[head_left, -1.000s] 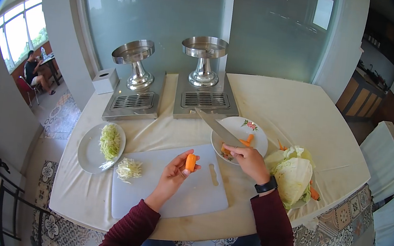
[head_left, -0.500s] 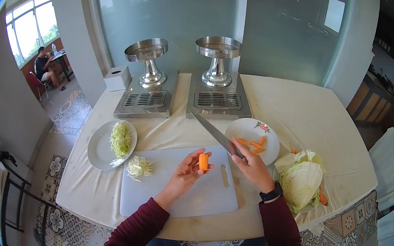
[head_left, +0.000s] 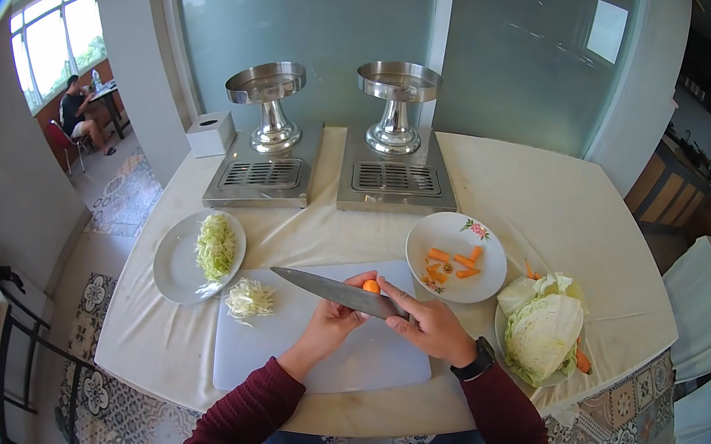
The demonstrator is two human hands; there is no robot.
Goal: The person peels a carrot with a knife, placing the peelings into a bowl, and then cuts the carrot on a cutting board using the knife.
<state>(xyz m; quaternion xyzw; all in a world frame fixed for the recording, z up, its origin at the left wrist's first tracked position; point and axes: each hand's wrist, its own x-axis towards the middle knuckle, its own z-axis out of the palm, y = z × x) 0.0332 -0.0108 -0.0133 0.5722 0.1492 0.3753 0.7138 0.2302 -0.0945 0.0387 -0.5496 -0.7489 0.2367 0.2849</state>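
A short piece of carrot (head_left: 372,286) is held in my left hand (head_left: 332,323), above the white cutting board (head_left: 310,372). My right hand (head_left: 438,330) grips a large knife (head_left: 325,288), its blade pointing left across the front of my left fingers and just below the carrot's visible end. Shredded cabbage (head_left: 249,299) lies on the board's left part. More shreds (head_left: 215,247) rest on a grey-white plate (head_left: 174,273). Carrot pieces (head_left: 468,262) lie in a flowered bowl (head_left: 490,283) behind my right hand.
At the right, a cabbage (head_left: 542,334) and carrots sit on a plate. Two steel stands (head_left: 270,136) (head_left: 392,138) and a white tissue box (head_left: 211,134) stand at the back. A person (head_left: 84,116) sits far left; a chair (head_left: 4,339) is at lower left.
My right hand has moved from the bowl to my left hand, bringing the knife across in front of the carrot. More carrot pieces show in the bowl.
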